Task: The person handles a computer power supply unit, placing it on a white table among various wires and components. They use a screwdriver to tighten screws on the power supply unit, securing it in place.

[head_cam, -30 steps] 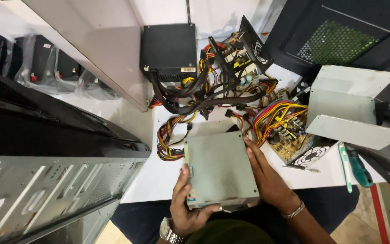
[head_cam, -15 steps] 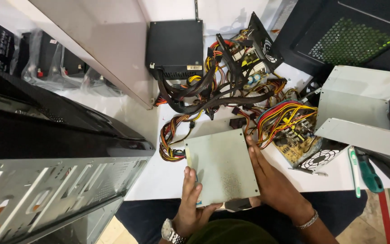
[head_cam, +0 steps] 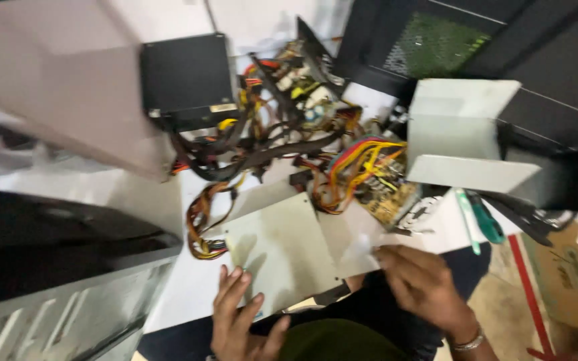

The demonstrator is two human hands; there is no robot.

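Left hand (head_cam: 239, 321) open, fingers spread, resting on near edge of flat pale-grey metal cover panel (head_cam: 282, 251) lying on white worktop (head_cam: 175, 287). Right hand (head_cam: 423, 284) loosely curled just beside panel's right edge, empty. Tangled coloured cable bundle (head_cam: 356, 167) beyond.

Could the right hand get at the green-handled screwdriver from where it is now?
Probably yes. The right hand rests at the grey metal cover's edge, and the green-handled screwdriver lies just to its right on the white table, with nothing visibly between them.
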